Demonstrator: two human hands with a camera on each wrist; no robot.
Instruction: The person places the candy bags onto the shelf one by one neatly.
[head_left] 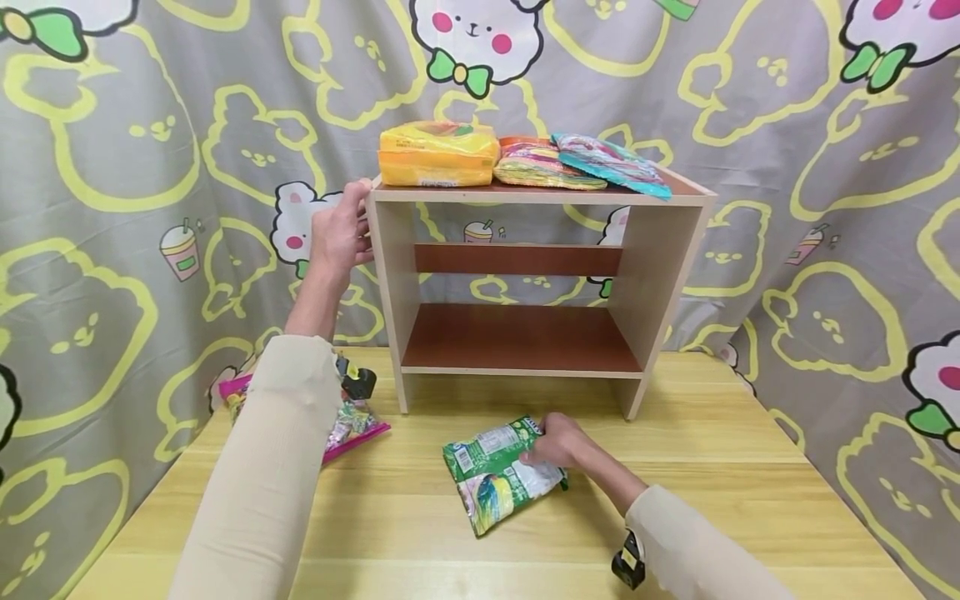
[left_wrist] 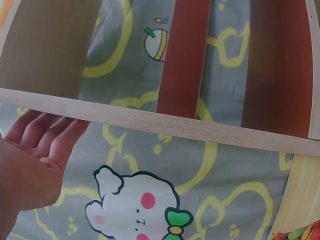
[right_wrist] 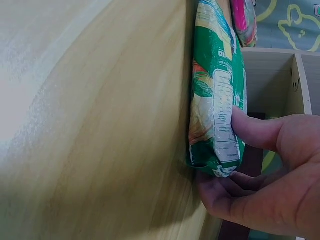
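Observation:
My right hand [head_left: 558, 442] pinches one end of a green snack bag [head_left: 491, 479] low over the wooden table. In the right wrist view, the thumb [right_wrist: 255, 127] lies on the printed face of the bag [right_wrist: 220, 100] and the other fingers reach beneath its end. At the upper left of a small wooden shelf [head_left: 521, 371], my left hand [head_left: 341, 227] touches the outer side panel. The left wrist view shows its fingers [left_wrist: 60, 137] resting along that panel, with the thumb out of sight.
On the shelf's top board lie a yellow package [head_left: 437, 158], a red and yellow bag [head_left: 542, 164] and a teal bag [head_left: 611, 162]. A pink-edged bag [head_left: 356, 437] of colourful pieces lies on the table, partly behind the left sleeve. A patterned curtain [head_left: 225, 150] hangs around the table [head_left: 405, 533].

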